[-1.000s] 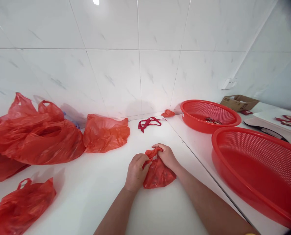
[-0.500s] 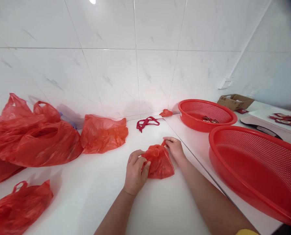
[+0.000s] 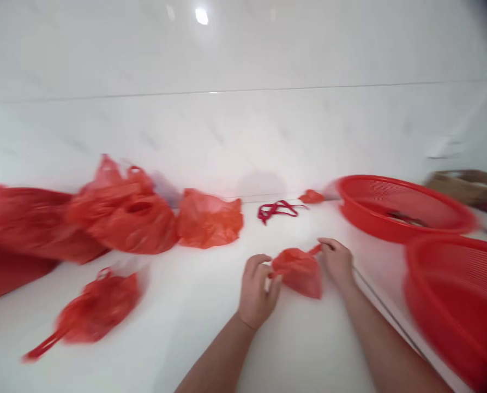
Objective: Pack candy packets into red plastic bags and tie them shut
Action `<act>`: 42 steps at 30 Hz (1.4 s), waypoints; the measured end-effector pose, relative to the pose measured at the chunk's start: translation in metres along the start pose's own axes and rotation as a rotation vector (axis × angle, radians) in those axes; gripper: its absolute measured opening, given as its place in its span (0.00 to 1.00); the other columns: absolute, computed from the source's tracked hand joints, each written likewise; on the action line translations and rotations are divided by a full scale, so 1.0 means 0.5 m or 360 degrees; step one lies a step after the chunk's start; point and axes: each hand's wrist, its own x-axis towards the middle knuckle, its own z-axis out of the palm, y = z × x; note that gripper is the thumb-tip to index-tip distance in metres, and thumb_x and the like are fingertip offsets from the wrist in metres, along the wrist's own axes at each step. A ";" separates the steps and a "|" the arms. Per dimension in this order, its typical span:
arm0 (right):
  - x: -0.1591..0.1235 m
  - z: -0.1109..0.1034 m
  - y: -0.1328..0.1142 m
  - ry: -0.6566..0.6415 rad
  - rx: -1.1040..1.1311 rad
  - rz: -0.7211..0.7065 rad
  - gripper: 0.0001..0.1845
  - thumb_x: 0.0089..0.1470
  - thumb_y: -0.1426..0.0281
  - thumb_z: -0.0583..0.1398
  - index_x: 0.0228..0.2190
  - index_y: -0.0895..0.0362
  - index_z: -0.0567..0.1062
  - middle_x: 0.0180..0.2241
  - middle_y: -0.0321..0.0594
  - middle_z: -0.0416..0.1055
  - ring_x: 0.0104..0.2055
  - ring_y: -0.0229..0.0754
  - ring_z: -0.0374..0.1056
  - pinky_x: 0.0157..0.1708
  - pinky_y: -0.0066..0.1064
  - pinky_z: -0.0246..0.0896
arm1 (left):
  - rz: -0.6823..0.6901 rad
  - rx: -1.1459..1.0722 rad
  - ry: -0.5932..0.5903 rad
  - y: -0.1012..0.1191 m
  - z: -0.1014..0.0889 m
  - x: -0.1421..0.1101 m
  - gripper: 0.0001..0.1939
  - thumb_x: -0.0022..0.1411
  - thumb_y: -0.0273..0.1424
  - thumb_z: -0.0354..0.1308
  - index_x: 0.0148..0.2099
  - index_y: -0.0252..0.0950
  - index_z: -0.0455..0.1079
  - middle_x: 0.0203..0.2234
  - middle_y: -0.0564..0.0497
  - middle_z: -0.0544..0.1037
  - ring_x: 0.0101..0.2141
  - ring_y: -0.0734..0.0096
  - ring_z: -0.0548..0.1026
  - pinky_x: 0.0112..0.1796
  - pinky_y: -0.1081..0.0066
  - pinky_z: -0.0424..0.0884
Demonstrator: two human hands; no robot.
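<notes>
Between my hands, over the white table, is a small red plastic bag (image 3: 298, 271); whatever lies inside it does not show clearly. My left hand (image 3: 259, 292) pinches the bag's left end between thumb and fingers. A handle strip of the same bag stretches out to the right, and my right hand (image 3: 337, 262) grips its tip, fingers closed. Behind the bag a dark red ribbon (image 3: 279, 210) lies loosely looped on the table. Motion blurs the picture somewhat.
Left stand several bulky red plastic bags (image 3: 124, 218), a flatter red bag (image 3: 210, 218) beside them, and a smaller red bag (image 3: 98, 311) nearer me. Two red mesh baskets, a far one (image 3: 353, 218) and a near one (image 3: 421, 295), stand right. A cardboard box (image 3: 464, 185) is behind.
The view has turned left, so everything appears further right. My hands have drawn slightly apart, and the bag's handle is stretched further out to the right.
</notes>
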 end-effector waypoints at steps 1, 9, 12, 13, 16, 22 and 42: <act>-0.004 0.004 0.002 -0.0072 -0.0132 -0.0059 0.21 0.43 0.62 0.53 0.35 0.59 0.77 0.41 0.47 0.74 0.45 0.50 0.67 0.49 0.42 0.56 | -0.0026 0.0019 0.0027 -0.001 0.001 0.000 0.08 0.58 0.28 0.55 0.41 0.38 0.61 0.44 0.43 0.69 0.47 0.61 0.68 0.46 0.56 0.68; -0.067 0.083 0.002 -0.1015 -0.0049 -0.0203 0.22 0.38 0.61 0.59 0.38 0.50 0.75 0.43 0.42 0.73 0.44 0.52 0.69 0.41 0.39 0.66 | -0.0106 0.0054 -0.0506 -0.027 0.013 -0.006 0.51 0.39 0.44 0.70 0.64 0.44 0.52 0.62 0.39 0.54 0.60 0.46 0.57 0.55 0.50 0.60; -0.080 0.096 0.003 -0.1020 0.0017 -0.0179 0.32 0.37 0.59 0.60 0.48 0.48 0.69 0.45 0.42 0.71 0.40 0.50 0.70 0.38 0.39 0.68 | -0.0067 -0.0119 -0.0696 -0.023 0.010 -0.014 0.36 0.51 0.35 0.63 0.61 0.45 0.57 0.59 0.47 0.63 0.56 0.59 0.65 0.53 0.64 0.65; -0.080 0.100 0.004 -0.0982 -0.0005 -0.0140 0.34 0.37 0.57 0.61 0.49 0.48 0.68 0.44 0.42 0.70 0.37 0.49 0.71 0.36 0.39 0.68 | -0.0077 -0.0148 -0.0696 -0.023 0.006 -0.017 0.31 0.53 0.31 0.60 0.60 0.44 0.60 0.57 0.48 0.66 0.54 0.62 0.68 0.52 0.67 0.66; -0.075 0.105 0.006 -0.0929 -0.0130 -0.0166 0.32 0.40 0.52 0.60 0.47 0.50 0.70 0.43 0.42 0.70 0.34 0.46 0.70 0.34 0.38 0.68 | -0.0174 -0.0151 -0.0587 -0.024 -0.018 -0.027 0.24 0.52 0.24 0.57 0.53 0.41 0.68 0.48 0.49 0.74 0.48 0.65 0.72 0.49 0.69 0.69; -0.084 0.095 -0.013 -0.0972 -0.0322 -0.0301 0.23 0.46 0.53 0.57 0.41 0.50 0.74 0.41 0.39 0.73 0.41 0.45 0.70 0.40 0.36 0.66 | -0.0410 -0.0068 -0.0030 -0.033 -0.139 -0.046 0.19 0.50 0.17 0.54 0.43 0.37 0.72 0.41 0.47 0.76 0.43 0.65 0.74 0.44 0.66 0.71; -0.094 0.090 -0.024 -0.1065 -0.0356 -0.0263 0.18 0.49 0.55 0.54 0.39 0.49 0.73 0.46 0.35 0.72 0.48 0.45 0.67 0.45 0.36 0.64 | -0.1670 0.1694 0.0134 -0.203 -0.553 -0.167 0.35 0.58 0.49 0.48 0.61 0.32 0.54 0.60 0.37 0.58 0.59 0.46 0.55 0.54 0.50 0.56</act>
